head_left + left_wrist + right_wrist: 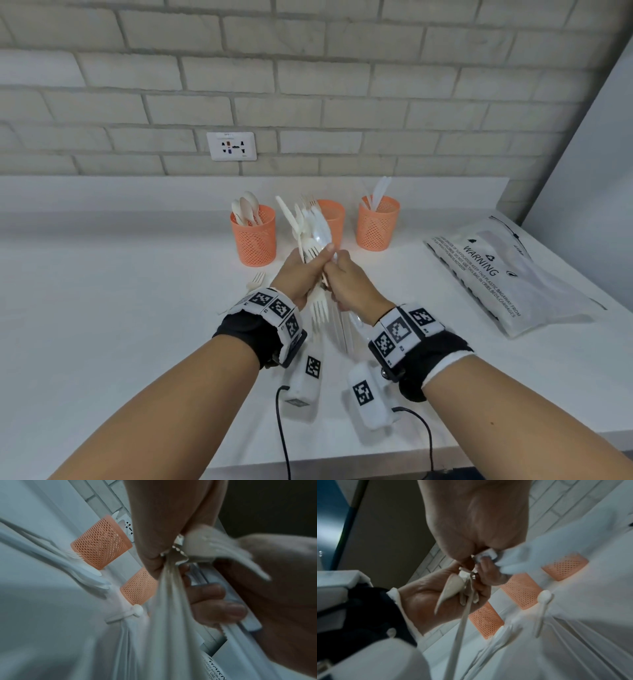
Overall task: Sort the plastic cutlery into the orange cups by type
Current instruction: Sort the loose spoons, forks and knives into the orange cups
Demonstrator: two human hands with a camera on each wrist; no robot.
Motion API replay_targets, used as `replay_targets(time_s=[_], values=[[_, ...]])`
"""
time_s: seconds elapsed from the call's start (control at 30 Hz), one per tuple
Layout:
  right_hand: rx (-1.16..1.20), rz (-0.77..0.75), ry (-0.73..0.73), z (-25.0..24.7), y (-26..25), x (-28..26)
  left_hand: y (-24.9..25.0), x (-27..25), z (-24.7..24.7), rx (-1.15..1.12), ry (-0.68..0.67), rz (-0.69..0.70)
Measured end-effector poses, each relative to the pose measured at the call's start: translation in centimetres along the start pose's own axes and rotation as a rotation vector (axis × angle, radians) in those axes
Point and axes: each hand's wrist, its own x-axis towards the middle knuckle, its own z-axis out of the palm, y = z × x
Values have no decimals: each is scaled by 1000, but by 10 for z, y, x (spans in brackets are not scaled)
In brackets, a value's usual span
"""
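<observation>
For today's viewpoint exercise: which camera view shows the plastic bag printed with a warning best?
The head view: the plastic bag lies whole on the counter, right of the orange cups, its warning print readable. The left wrist view catches only a blurred corner of its print at the bottom edge. The right wrist view does not clearly show it.

head view bright, even, edges bowed; both wrist views dim, bluish, heavily motion-blurred.

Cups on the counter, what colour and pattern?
Orange cups, perforated mesh walls; clearest in the left wrist view.
</observation>
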Motion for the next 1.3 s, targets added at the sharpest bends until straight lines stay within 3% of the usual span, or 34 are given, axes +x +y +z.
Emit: replay_targets(time_s=[0.13, 0.27, 0.37, 0.47, 0.57, 0.73, 0.93, 1.07, 1.17, 1.3], values=[[-137, -63, -144, 6, -15, -1, 5, 4, -13, -5, 166, -105], [-58, -66, -321, -1, -26, 1, 10, 15, -30, 3, 300, -107], [104, 43, -275, -23, -20, 11, 15, 20, -42, -3, 379, -42], [-225, 124, -81, -35, 2, 19, 21, 19, -50, -14, 399, -16], [-687, 248, -171, -21, 28, 18, 24, 19, -51, -23, 390, 1], [-899, 249, -165, -1, 43, 21, 21, 19, -50, -37, 372, 37], [-898, 355, -222, -8, 53, 23, 20, 23, -47, -35, 376, 52], [-1080, 309, -268, -13, 59, 13, 20, 24, -38, -45, 352, 83], [-1020, 292, -315, -28, 54, 16, 22, 26, -33, -48, 346, 96], [-685, 243, -237, -65, 45, 39, 24, 33, -24, -45, 361, 112]])
